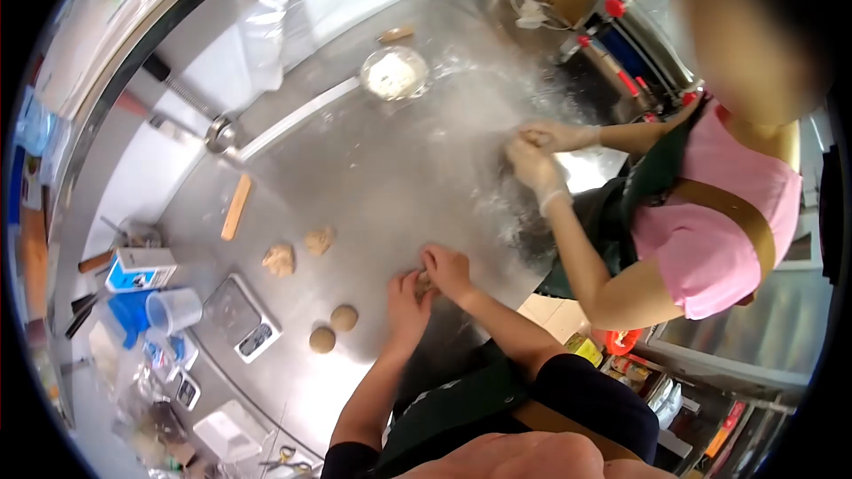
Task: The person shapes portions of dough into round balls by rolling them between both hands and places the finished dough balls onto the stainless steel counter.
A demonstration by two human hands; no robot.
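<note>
A small piece of brown dough (424, 284) sits between my hands over the steel table, mostly hidden by fingers. My left hand (408, 309) curls around its left side, and my right hand (448, 271) closes over it from the right. To the left of my hands lie two smooth round dough balls, one dough ball (344, 318) slightly behind the other dough ball (322, 340). Farther back are two rough lumps, a larger dough lump (279, 260) and a paler dough lump (319, 240).
A co-worker at the right works with gloved hands (539, 160) over the floury steel table (399, 177). A bowl of flour (393, 73) stands at the back. Leftward are a wooden-handled scraper (236, 207), a digital scale (241, 319), a plastic cup (174, 310) and a carton (142, 269).
</note>
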